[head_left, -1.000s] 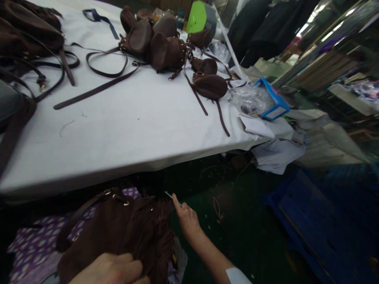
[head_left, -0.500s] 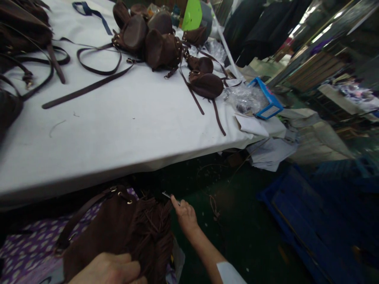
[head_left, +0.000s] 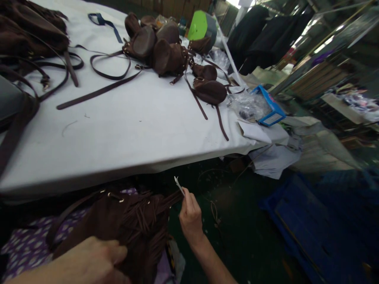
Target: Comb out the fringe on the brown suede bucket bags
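A dark brown fringed suede bag [head_left: 130,228] lies on my lap, below the table's near edge. My left hand [head_left: 89,262] rests on its lower part, fingers curled and gripping the suede. My right hand [head_left: 191,215] is closed on a small metal tool [head_left: 179,185], thin-bladed like snips, whose tip points up. That tool sits at the end of the bag's fringe strands [head_left: 171,197], which stretch toward it.
A white table [head_left: 133,130] carries several brown pouches [head_left: 166,51], loose straps [head_left: 97,90], a bag pile [head_left: 26,31] at far left, a blue box [head_left: 271,108] and plastic wrap. Papers hang off the right end. A blue crate [head_left: 310,221] stands on the dark floor at right.
My right hand has turned and lifted slightly, so the tool now points upward instead of left. My left hand has slid left on the bag. The view has tilted a little.
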Tool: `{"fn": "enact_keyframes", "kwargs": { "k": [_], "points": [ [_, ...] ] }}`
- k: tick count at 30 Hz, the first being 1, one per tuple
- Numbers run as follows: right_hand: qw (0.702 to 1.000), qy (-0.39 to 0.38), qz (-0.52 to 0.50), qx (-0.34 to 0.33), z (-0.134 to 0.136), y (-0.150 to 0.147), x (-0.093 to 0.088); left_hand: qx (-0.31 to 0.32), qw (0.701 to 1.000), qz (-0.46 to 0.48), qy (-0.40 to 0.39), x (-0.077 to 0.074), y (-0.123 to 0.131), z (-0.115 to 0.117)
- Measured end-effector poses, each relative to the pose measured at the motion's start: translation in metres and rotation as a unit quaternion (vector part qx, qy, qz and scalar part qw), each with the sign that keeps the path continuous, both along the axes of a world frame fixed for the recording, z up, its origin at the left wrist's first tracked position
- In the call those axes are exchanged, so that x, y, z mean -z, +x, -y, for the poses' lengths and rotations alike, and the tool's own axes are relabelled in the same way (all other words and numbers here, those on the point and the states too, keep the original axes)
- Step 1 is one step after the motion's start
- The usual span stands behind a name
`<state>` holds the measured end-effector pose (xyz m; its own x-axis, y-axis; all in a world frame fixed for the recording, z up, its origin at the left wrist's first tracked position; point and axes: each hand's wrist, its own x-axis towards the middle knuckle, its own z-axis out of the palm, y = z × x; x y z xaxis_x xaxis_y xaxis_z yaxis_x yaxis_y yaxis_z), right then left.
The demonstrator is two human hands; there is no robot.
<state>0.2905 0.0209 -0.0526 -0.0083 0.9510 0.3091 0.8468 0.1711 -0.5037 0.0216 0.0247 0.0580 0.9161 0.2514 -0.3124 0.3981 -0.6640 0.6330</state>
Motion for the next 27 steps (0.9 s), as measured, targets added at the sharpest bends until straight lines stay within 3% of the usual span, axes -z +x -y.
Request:
{"fn": "enact_keyframes", "kwargs": {
  "k": [3,6,8,10,12,16,18,23,27],
  "points": [
    [0.998,0.048,0.015,-0.026,0.002,-0.014,-0.004,-0.051,0.995,0.067,-0.062,0.011,0.005,-0.020],
    [0.994,0.084,0.047,-0.045,0.003,-0.021,-0.008,-0.050,0.973,0.131,-0.182,0.046,0.013,-0.035],
    [0.991,0.094,0.072,-0.060,0.006,-0.022,-0.011,-0.155,0.950,0.163,-0.218,0.072,0.015,-0.040],
    [0.989,0.100,0.089,-0.070,0.010,-0.022,-0.015,-0.293,0.916,0.190,-0.198,0.091,0.014,-0.042],
    [0.986,0.099,0.103,-0.083,0.013,-0.023,-0.018,-0.352,0.893,0.223,-0.167,0.101,0.015,-0.042],
    [0.976,0.084,0.147,-0.138,0.016,-0.026,-0.016,-0.286,0.890,0.297,-0.196,0.103,0.035,-0.039],
    [0.969,0.068,0.182,-0.153,0.015,-0.025,-0.010,-0.284,0.880,0.307,-0.224,0.103,0.049,-0.037],
    [0.954,-0.113,0.260,-0.098,0.008,-0.020,0.017,-0.329,0.889,0.239,-0.211,0.111,0.063,-0.029],
    [0.950,-0.181,0.252,-0.045,0.005,-0.031,0.041,-0.319,0.911,0.209,-0.155,0.120,0.061,-0.030]
  ]
}}
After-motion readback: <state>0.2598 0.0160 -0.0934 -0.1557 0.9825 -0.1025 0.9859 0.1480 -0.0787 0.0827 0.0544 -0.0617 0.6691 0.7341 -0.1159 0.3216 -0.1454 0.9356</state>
